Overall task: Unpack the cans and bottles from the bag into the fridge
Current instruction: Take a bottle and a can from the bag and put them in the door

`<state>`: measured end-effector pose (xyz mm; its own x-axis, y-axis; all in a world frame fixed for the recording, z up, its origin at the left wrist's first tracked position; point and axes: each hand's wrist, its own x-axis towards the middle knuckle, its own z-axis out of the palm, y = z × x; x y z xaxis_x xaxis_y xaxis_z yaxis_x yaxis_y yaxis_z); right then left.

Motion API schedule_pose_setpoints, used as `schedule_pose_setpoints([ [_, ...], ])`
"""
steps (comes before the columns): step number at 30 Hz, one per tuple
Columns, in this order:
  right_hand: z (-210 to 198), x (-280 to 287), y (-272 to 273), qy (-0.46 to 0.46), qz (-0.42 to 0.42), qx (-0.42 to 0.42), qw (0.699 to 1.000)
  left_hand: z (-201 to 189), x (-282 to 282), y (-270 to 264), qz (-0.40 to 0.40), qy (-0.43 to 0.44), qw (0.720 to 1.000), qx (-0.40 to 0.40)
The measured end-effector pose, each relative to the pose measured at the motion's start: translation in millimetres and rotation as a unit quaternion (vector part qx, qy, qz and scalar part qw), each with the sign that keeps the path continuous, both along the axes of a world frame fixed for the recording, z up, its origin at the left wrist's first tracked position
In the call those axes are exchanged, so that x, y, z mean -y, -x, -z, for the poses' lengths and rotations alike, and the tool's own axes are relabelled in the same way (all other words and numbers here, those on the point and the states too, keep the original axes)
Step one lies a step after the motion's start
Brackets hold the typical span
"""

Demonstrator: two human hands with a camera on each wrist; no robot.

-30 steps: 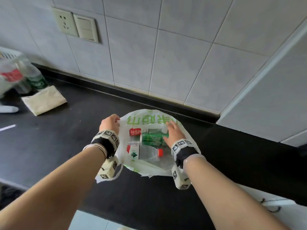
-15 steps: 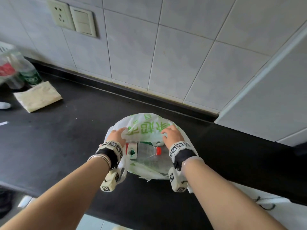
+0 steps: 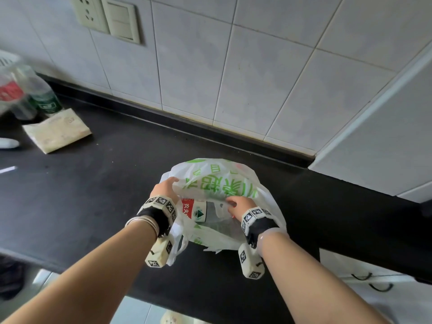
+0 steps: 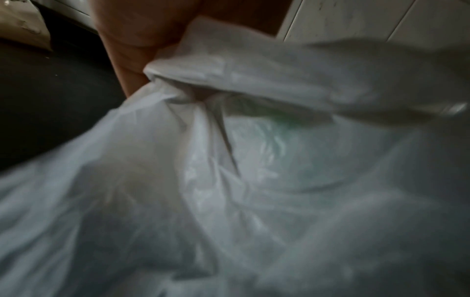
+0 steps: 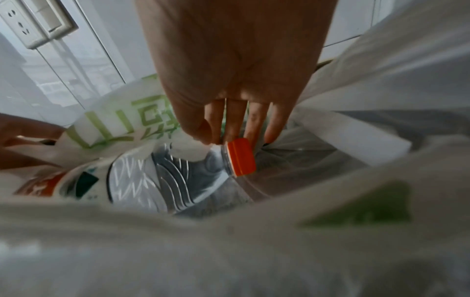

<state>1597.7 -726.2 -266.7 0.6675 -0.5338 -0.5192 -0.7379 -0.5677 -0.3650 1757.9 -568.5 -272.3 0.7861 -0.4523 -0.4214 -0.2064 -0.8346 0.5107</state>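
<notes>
Fingers [image 5: 255, 120] of left hand [image 3: 163, 189] and right hand [image 3: 238, 204] pinching soft, slippery bag [image 3: 217, 181] rim; bottle [image 3: 196, 210] inside likely smooth, crushable: grasp mid-body.

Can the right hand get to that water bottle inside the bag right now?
Probably yes. The right hand is at the bag's open mouth, fingertips beside the bottle's orange cap, nothing between. It seems to pinch the plastic, so it must let go first.

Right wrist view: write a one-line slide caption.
Right hand poised over the orange-capped clear plastic bottle lying inside the white, green-printed plastic bag.
</notes>
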Motion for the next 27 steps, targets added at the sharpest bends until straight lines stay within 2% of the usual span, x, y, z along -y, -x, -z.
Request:
schedule_pose_setpoints([
  [8, 5, -2, 13, -0.013, 0.004, -0.070, 0.997, 1, -1, 6, 0.036, -0.043, 0.998, 0.026],
  [15, 1, -13, 17, -0.020, -0.013, -0.074, 0.997, 2, 3, 13, 0.043, -0.047, 0.998, 0.006],
  [21, -37, -5, 19, -0.013, 0.022, 0.042, 0.999, -2, 8, 14, 0.045, -0.034, 0.998, -0.009],
  [27, -65, 1, 11, -0.006, 0.077, 0.177, 0.981, -11, 16, 16, 0.047, -0.027, 0.998, -0.016],
])
